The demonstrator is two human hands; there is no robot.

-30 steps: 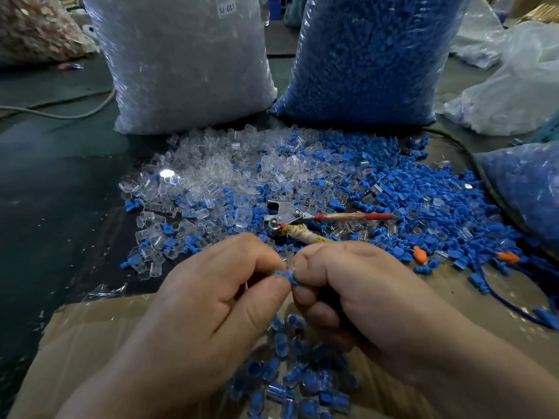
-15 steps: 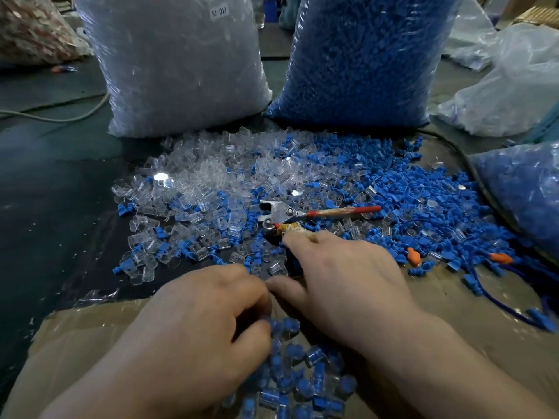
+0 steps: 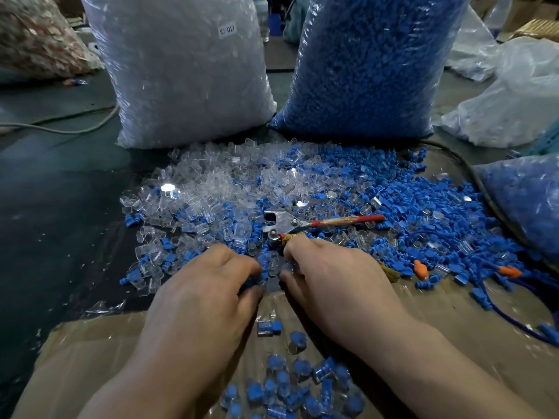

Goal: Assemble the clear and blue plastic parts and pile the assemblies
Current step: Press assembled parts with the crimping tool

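Note:
A heap of loose clear caps (image 3: 208, 179) and blue plugs (image 3: 423, 216) covers the dark table. Both my hands reach into its near edge. My left hand (image 3: 211, 291) has its fingers curled, and a blue plug (image 3: 253, 282) shows between thumb and fingers. My right hand (image 3: 332, 282) lies palm down beside it, with index and thumb tips at a clear cap (image 3: 273, 262); whether it grips the cap is hidden. Finished clear-and-blue assemblies (image 3: 287, 385) are piled on the cardboard sheet (image 3: 90, 358) between my forearms.
Red-handled metal pliers (image 3: 290, 222) lie in the heap just beyond my right fingers. A big bag of clear parts (image 3: 181, 71) and one of blue parts (image 3: 369, 65) stand behind. Another blue bag (image 3: 526, 201) sits at the right, with orange pieces (image 3: 420, 269) nearby.
Both hands have parted from pressing a piece together over the cardboard. They moved forward and down to the near edge of the loose heap. The camera tilted slightly.

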